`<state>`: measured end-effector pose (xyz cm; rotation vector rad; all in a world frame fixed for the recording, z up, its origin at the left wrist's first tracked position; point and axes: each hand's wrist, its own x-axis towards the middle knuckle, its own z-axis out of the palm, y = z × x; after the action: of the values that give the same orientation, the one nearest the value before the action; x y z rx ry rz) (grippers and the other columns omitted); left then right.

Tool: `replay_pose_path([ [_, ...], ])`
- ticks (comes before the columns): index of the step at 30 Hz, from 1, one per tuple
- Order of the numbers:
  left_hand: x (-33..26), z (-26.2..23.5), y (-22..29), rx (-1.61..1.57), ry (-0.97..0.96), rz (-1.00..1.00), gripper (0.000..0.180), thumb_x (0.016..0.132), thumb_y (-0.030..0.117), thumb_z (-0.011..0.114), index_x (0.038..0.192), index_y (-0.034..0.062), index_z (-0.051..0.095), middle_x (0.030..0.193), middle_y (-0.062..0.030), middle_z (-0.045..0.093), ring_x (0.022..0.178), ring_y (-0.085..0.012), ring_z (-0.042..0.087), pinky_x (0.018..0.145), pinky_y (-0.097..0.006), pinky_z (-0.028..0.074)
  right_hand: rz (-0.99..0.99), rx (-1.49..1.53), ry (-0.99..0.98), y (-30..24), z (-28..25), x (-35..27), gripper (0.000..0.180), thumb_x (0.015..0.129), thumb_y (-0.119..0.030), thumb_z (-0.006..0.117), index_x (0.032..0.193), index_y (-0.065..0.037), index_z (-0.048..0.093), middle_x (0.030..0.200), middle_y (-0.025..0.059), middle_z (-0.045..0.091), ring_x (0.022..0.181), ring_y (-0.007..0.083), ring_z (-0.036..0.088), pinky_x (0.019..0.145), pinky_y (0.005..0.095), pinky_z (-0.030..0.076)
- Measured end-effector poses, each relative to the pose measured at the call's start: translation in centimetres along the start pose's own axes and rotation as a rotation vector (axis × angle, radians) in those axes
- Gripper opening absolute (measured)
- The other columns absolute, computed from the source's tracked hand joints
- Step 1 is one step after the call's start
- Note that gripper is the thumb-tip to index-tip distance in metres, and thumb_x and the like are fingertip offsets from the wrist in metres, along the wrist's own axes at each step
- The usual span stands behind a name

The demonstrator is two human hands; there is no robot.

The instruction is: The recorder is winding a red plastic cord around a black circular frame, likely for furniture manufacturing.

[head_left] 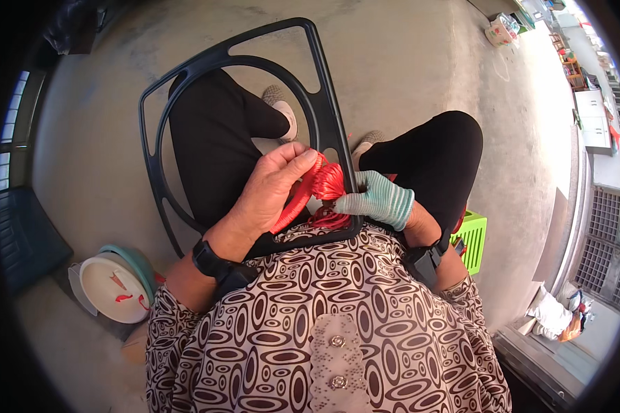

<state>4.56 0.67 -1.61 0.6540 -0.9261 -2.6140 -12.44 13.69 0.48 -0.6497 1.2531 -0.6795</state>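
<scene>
A black plastic frame [332,124] with a large round opening lies across my lap, tilted, its near edge against my patterned top. Red cord [328,181] is gathered in a shiny bundle at its right side, with loose loops below. A red wrapped band [293,208] runs from the bundle toward the near edge. My bare left hand [265,186] pinches red cord between thumb and fingertips at the bundle's upper left. Around the frame's right bar closes my right hand [380,201], in a striped knitted glove, its thumb by the bundle; some fingers are hidden.
To the left stands a cream tub [111,292] with red scraps inside, beside a teal basin [136,265]. A green plastic stool [472,242] is by my right side. Farther off are a bucket [501,31], a white cabinet [592,117] and white sacks [550,313].
</scene>
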Motion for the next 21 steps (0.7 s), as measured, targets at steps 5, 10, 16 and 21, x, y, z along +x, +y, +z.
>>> replay_pose_path([
  [5, 0.3, 0.9, -0.9, -0.002, 0.034, 0.023, 0.022, 0.099, 0.021, 0.054, 0.099, 0.0003, 0.06, 0.089, -0.0023, 0.064, 0.078, -0.0045, 0.058, 0.075, -0.02, 0.048, -0.167, 0.592, -0.141, 1.6, -0.1, -0.2, 0.085, 0.087, -0.071, 0.046, 0.135, -0.001, 0.044, 0.11, 0.0127, 0.064, 0.1, 0.0238, 0.063, 0.088, 0.0333, 0.052],
  [10, -0.1, 0.5, -0.1, 0.121, 0.017, -0.028, 0.023, 0.099, 0.022, 0.054, 0.097, 0.0007, 0.062, 0.082, -0.0052, 0.065, 0.071, -0.008, 0.061, 0.068, -0.021, 0.051, 0.034, 0.496, 0.274, 2.9, -1.3, 1.5, 0.078, 0.086, -0.072, 0.045, 0.118, -0.001, 0.058, 0.1, 0.0091, 0.066, 0.088, 0.018, 0.064, 0.078, 0.0308, 0.054],
  [16, -0.9, 0.1, -0.3, 0.105, 0.004, -0.115, 0.027, 0.098, 0.026, 0.055, 0.095, 0.0, 0.063, 0.078, -0.0064, 0.064, 0.068, -0.0091, 0.061, 0.063, -0.021, 0.051, -0.272, 0.856, 0.66, 2.8, -3.3, 0.1, 0.036, 0.087, -0.04, 0.069, 0.097, -0.006, 0.061, 0.089, 0.0072, 0.063, 0.078, 0.0192, 0.062, 0.073, 0.0375, 0.054],
  [21, -0.6, 0.2, -0.5, 0.089, -0.016, -0.138, 0.027, 0.099, 0.026, 0.053, 0.098, 0.0004, 0.061, 0.078, -0.0065, 0.064, 0.065, -0.0113, 0.061, 0.061, -0.024, 0.052, -0.681, 1.195, 0.385, 1.5, -3.8, -1.6, 0.035, 0.092, -0.036, 0.063, 0.094, -0.002, 0.056, 0.077, 0.006, 0.057, 0.07, 0.0214, 0.057, 0.077, 0.0374, 0.05],
])
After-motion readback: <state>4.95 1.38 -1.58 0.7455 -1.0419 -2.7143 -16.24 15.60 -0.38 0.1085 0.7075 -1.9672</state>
